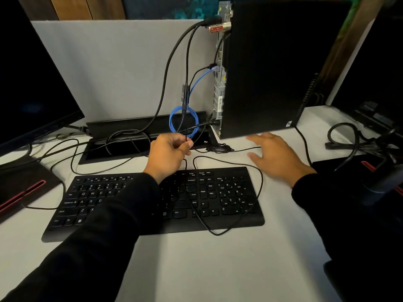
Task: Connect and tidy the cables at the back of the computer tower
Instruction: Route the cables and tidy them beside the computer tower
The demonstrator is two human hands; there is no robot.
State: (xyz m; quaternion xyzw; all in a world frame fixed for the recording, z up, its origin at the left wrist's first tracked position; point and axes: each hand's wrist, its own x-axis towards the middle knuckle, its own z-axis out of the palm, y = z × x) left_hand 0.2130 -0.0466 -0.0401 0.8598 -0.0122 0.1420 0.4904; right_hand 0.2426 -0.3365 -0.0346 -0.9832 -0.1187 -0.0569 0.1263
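A black computer tower (266, 68) stands on the white desk with its rear panel (220, 68) facing left. Several black cables and a blue network cable (184, 122) hang from that panel; the blue one is coiled in a loop low down. My left hand (169, 152) pinches a thin black cable (218, 233) just below the blue coil. That cable runs in a wide loop over the keyboard (157, 199). My right hand (277, 156) hovers with fingers spread over the desk in front of the tower, beside a small black cable bundle (219, 148).
A black cable tray (139, 138) lies open behind the keyboard. A dark monitor (32, 83) and its red-trimmed base (21, 188) stand at the left. More black cables (346, 138) and another stand sit at the right. A grey partition (109, 68) backs the desk.
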